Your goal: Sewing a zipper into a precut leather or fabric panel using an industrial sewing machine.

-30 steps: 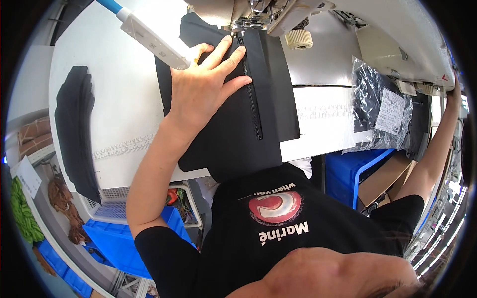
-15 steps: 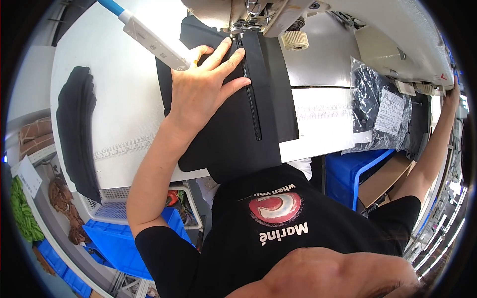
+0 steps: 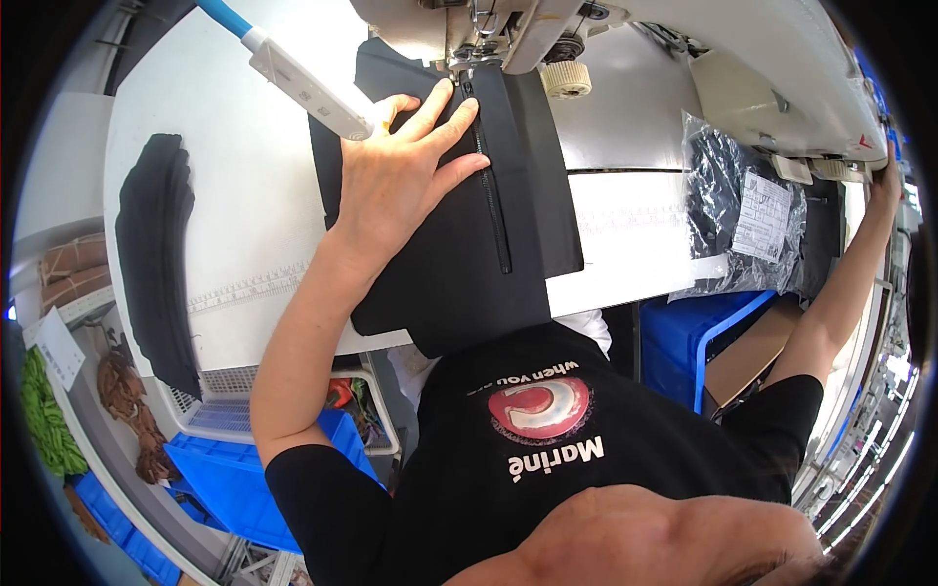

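My left hand point(image 3: 396, 181) lies on a black fabric piece point(image 3: 440, 283), fingers spread and pressing it down. Its thumb and fingertips rest along a black zipper point(image 3: 493, 200) running lengthwise on the fabric. The far end of the zipper sits at the presser foot point(image 3: 476, 64) of a sewing machine point(image 3: 782, 78). Toward me, the fabric reaches past the table edge to my shirt. At far right my right hand point(image 3: 887, 184) is up at the end of the machine head; its fingers are mostly hidden.
A stack of black fabric strips point(image 3: 156, 259) lies on the left of the white table point(image 3: 239, 210). A white stick-shaped device on a blue cable point(image 3: 308, 88) hangs over my left hand. A clear plastic bag point(image 3: 747, 210) lies at right. Blue bins point(image 3: 674, 342) stand below.
The view has shifted slightly. My left hand stays on the fabric beside the zipper, and my right hand remains at the machine's end.
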`<state>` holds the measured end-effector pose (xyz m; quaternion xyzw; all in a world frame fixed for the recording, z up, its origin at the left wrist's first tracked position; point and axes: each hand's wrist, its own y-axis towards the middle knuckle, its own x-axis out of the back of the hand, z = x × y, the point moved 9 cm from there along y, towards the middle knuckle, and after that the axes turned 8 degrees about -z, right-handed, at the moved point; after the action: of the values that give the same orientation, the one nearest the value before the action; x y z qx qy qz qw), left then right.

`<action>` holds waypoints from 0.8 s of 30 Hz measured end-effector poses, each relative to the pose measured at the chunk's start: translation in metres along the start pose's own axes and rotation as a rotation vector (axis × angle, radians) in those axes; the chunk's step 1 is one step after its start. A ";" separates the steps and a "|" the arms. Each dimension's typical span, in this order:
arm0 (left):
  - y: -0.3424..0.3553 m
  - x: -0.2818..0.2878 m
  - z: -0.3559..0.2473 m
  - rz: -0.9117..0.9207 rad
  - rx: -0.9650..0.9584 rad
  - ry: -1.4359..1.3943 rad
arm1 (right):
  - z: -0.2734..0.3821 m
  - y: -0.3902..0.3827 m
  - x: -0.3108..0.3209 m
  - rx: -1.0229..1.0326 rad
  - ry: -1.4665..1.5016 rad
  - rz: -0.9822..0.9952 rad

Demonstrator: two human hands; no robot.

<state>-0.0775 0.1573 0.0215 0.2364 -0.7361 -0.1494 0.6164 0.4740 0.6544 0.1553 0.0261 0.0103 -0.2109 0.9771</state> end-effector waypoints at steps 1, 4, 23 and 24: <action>0.000 0.000 0.000 0.000 -0.001 0.001 | -0.003 0.006 0.005 0.014 -0.002 -0.019; 0.002 0.005 -0.005 -0.059 -0.063 0.044 | -0.012 0.007 0.015 0.125 0.207 -0.047; 0.002 0.011 -0.006 -0.134 -0.107 0.019 | -0.118 -0.560 -0.284 1.250 -0.483 1.396; 0.002 0.009 -0.007 -0.114 -0.097 0.020 | -0.116 -0.557 -0.286 1.296 -0.541 1.320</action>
<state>-0.0724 0.1547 0.0309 0.2493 -0.7073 -0.2173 0.6248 -0.0175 0.2723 0.0226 0.5119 -0.3504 0.4174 0.6640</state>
